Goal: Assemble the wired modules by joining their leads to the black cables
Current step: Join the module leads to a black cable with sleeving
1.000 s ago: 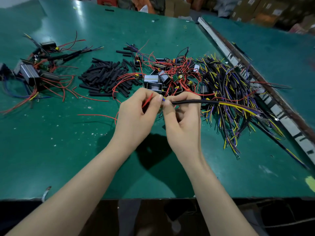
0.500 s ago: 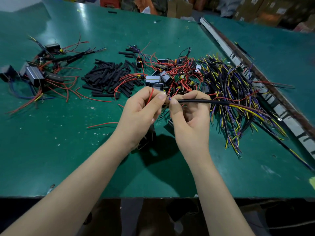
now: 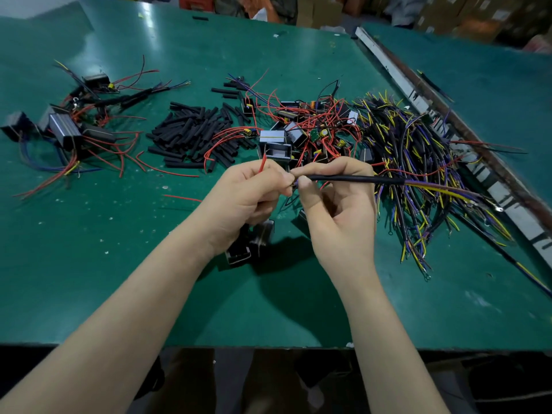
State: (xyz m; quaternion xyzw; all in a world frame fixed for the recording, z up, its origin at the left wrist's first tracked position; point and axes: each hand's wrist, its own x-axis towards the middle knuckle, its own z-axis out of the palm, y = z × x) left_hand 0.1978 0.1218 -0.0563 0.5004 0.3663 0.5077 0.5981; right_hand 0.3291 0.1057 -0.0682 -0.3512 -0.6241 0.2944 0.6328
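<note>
Above the green worktop (image 3: 89, 264), our left hand (image 3: 248, 201) pinches a red lead (image 3: 262, 164); our right hand (image 3: 337, 207) pinches a black cable (image 3: 352, 178), fingertips meeting end to end.

Bare forearms, no sleeves, hands (image 3: 298, 201) ungloved.

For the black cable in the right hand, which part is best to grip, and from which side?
Grip the black cable on its smooth sheath just behind the near end, from the right and below, as the right hand pinches it. Further right it splits into loose yellow and purple wires.
</note>
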